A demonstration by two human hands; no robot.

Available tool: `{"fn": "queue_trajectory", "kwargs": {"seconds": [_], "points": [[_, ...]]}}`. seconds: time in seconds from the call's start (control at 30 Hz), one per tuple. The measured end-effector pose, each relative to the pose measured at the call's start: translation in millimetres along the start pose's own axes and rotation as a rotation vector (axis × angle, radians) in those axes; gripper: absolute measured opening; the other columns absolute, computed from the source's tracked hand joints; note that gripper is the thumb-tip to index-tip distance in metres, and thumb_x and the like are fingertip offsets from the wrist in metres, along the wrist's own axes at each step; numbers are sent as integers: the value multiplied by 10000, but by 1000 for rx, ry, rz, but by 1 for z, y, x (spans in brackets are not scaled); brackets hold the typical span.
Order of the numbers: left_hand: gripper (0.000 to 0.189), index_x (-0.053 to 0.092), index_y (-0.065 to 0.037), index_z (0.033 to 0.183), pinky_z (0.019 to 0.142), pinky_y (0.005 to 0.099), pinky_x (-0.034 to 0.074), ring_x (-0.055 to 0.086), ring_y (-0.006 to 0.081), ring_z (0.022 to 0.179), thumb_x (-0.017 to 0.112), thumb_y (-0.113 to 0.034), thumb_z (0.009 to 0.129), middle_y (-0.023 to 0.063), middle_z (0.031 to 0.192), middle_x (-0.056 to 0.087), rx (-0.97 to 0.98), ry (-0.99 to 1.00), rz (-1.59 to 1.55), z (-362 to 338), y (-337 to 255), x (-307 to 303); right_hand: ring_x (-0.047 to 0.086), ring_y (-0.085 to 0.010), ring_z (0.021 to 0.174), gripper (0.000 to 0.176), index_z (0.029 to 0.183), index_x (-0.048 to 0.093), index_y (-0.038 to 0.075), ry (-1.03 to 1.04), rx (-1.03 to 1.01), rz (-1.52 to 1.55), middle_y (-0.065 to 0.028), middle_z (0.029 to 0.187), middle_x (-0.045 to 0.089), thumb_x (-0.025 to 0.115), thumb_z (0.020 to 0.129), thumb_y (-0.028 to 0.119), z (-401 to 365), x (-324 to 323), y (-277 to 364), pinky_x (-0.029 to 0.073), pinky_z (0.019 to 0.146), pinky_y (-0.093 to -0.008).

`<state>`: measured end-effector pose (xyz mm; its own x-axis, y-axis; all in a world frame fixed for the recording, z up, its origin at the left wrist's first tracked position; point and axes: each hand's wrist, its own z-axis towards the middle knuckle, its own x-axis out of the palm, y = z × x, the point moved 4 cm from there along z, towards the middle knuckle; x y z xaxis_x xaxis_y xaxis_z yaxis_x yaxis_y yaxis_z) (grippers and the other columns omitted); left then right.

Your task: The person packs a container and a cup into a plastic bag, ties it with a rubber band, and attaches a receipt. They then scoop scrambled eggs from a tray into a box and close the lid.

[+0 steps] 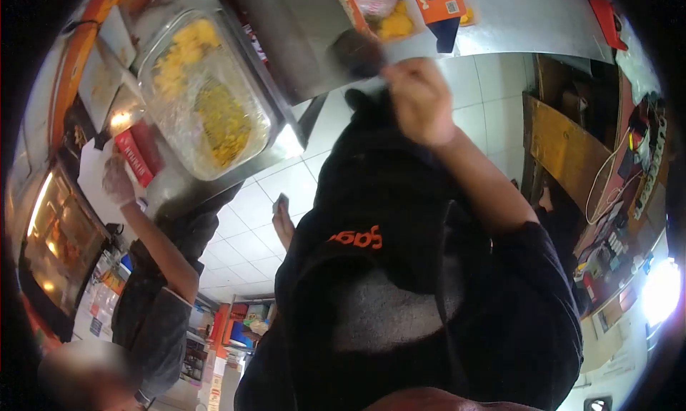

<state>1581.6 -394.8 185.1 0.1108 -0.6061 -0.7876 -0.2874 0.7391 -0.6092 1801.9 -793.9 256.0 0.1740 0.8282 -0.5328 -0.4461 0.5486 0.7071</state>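
My right hand is closed, fingers pinched and blurred by motion, in front of my black apron. At its fingertips is a dark, round-ended utensil, smeared by movement, over the edge of the steel counter. Just beyond it sit orange-printed food boxes with yellow food and a wrapped pale item inside. Lower, beside my left side, my left hand is closed around a small grey flat object; part of the arm is hidden behind my body.
A clear tray of yellow food stands on the left counter. Beside it, a co-worker's gloved hand is near a red box. A lit display case is far left; wooden shelving with cables stands right.
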Motion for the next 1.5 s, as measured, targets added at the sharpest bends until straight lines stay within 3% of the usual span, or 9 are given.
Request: {"fn": "queue_trajectory", "kwargs": {"seconds": [0.2, 0.5, 0.7, 0.83, 0.97, 1.2, 1.27, 1.33, 1.5], "points": [[460, 453, -6, 1346, 1061, 388, 366, 502, 344, 1206, 517, -26, 891, 199, 1317, 501, -134, 112, -277, -40, -21, 64, 560, -235, 920, 392, 1131, 642, 71, 540, -118, -265, -68, 1001, 581, 619, 744, 131, 53, 89, 98, 496, 769, -342], [512, 509, -2, 1303, 876, 407, 462, 582, 358, 1016, 590, 7, 797, 216, 1183, 580, 292, 369, -77, 7, -125, 90, 559, -257, 1059, 411, 1109, 633, 110, 355, -461, 113, -80, 1129, 577, 644, 699, 134, 45, 14, 88, 472, 896, -422], [302, 601, 18, 1179, 793, 358, 490, 614, 296, 911, 532, -63, 896, 187, 1071, 630, 383, 58, -184, 81, -228, 117, 515, -367, 1138, 440, 1241, 549, 53, 637, 519, -54, -190, 1190, 566, 644, 858, 247, -96, -128, -92, 399, 1007, -414], [328, 605, 35, 1169, 889, 331, 445, 588, 205, 980, 546, -189, 938, 109, 1088, 638, 134, -39, -420, 135, -242, 159, 473, -248, 1238, 534, 1349, 456, -3, 622, 1543, 843, -161, 1343, 504, 437, 991, 392, -245, -227, -179, 347, 1059, -349], [446, 589, -6, 1200, 873, 299, 434, 580, 186, 972, 420, -361, 989, 59, 1147, 628, -371, 33, -782, 179, -214, 206, 562, -221, 1113, 441, 1319, 471, -28, 709, 737, 375, -161, 1254, 573, 442, 999, 274, -291, -311, -249, 424, 988, -334], [459, 616, -37, 1106, 863, 345, 474, 591, 179, 968, 444, -441, 974, 70, 1032, 637, -336, 404, -1052, 237, -239, 229, 615, -243, 1003, 464, 1279, 521, 13, 930, 1262, -105, -159, 1119, 648, 592, 915, 292, -316, -424, -346, 489, 862, -358], [489, 617, -50, 1117, 859, 349, 486, 594, 198, 969, 398, -466, 984, 76, 1064, 636, 203, 504, 6, 259, -270, 223, 618, -254, 999, 444, 1261, 532, 11, 893, 1189, -127, -162, 1110, 650, 580, 918, 290, -289, -419, -384, 487, 858, -363], [510, 600, -90, 1205, 961, 350, 424, 558, 191, 1046, 356, -475, 977, 59, 1151, 621, -258, 241, -880, 250, -308, 220, 621, -264, 995, 426, 1244, 542, 10, 862, 1148, -127, -166, 1100, 653, 568, 922, 287, -264, -406, -421, 486, 853, -367], [566, 553, -114, 1280, 924, 347, 407, 535, 192, 1080, 357, -532, 951, 50, 1181, 599, -341, 397, -813, 284, -308, 237, 627, -290, 984, 387, 1200, 568, 6, 823, 1121, -152, -175, 1077, 659, 538, 930, 281, -230, -400, -458, 483, 842, -377]]}}
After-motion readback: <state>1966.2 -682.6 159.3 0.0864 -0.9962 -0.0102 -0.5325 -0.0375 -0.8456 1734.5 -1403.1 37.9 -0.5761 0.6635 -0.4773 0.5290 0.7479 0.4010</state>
